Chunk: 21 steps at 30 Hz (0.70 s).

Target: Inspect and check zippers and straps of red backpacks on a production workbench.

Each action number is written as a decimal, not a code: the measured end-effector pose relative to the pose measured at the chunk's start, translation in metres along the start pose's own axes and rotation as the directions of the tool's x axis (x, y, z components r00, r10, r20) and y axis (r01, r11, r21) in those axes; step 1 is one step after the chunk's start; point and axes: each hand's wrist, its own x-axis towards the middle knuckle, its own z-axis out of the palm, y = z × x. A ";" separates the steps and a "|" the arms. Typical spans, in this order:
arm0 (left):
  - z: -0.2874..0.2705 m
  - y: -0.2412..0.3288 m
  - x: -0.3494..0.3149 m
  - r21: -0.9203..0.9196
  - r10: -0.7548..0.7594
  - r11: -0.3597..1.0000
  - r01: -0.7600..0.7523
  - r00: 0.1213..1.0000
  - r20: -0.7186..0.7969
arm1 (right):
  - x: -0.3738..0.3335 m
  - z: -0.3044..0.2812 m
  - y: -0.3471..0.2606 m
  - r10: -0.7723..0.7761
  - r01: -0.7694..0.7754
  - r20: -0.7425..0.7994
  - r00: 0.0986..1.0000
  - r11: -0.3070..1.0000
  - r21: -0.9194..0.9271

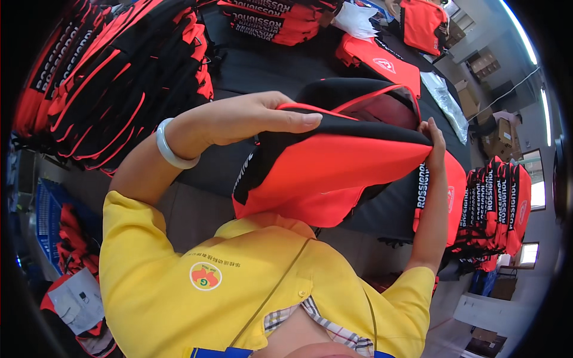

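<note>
Held up in front of my chest is a red and black bag (pixel 322 173) with its top gaping. Its dark lining shows inside, edged by a thin red trim. My left hand (pixel 256 116) is closed on the left end of the rim, thumb lying along the black band. At the right end of the rim, my right hand (pixel 434 140) grips the corner with its fingers bent round the edge. The bag's lower part hangs close to my yellow shirt and is partly hidden.
Tall stacks of red and black bags (pixel 137 77) stand at the left, with another stack (pixel 498 203) at the right. On the black table (pixel 245 65) lie a red bag (pixel 382 62) and clear plastic packaging (pixel 447 104). A blue crate (pixel 51 221) sits at lower left. Another person's hand (pixel 392 7) shows at the far edge.
</note>
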 end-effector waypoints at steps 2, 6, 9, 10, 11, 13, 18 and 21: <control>-0.003 -0.002 0.001 0.083 -0.114 0.990 0.112 0.993 0.024 | 0.010 0.007 0.002 0.023 -0.022 -0.045 0.999 1.000 0.012; 0.020 -0.010 -0.001 -0.446 0.182 0.883 -0.146 0.983 0.039 | 0.023 0.008 0.012 0.009 -0.008 -0.020 1.000 0.999 0.053; 0.032 -0.023 -0.003 -0.604 0.267 0.770 -0.207 0.964 0.009 | 0.034 0.018 0.014 0.000 -0.001 0.036 0.999 0.999 0.046; 0.040 -0.021 -0.003 -0.666 0.296 0.713 -0.219 0.955 0.002 | 0.037 0.020 0.015 -0.004 0.002 0.042 0.999 0.999 0.037; 0.041 -0.028 0.002 -0.692 0.351 0.680 -0.244 0.936 0.014 | 0.039 0.022 0.016 -0.006 0.004 0.049 0.999 1.000 0.029; 0.043 -0.032 0.002 -0.771 0.326 0.604 -0.201 0.945 0.009 | 0.043 0.026 0.017 -0.013 0.013 -0.015 1.000 1.000 0.005; 0.004 -0.043 0.003 -0.795 0.502 0.592 -0.134 0.833 0.233 | 0.045 0.018 0.021 -0.064 0.063 -0.005 0.998 0.994 -0.091; -0.033 -0.017 -0.005 -0.038 0.024 0.999 -0.020 0.994 0.110 | 0.042 -0.007 0.016 0.024 0.019 0.120 0.992 0.936 -0.350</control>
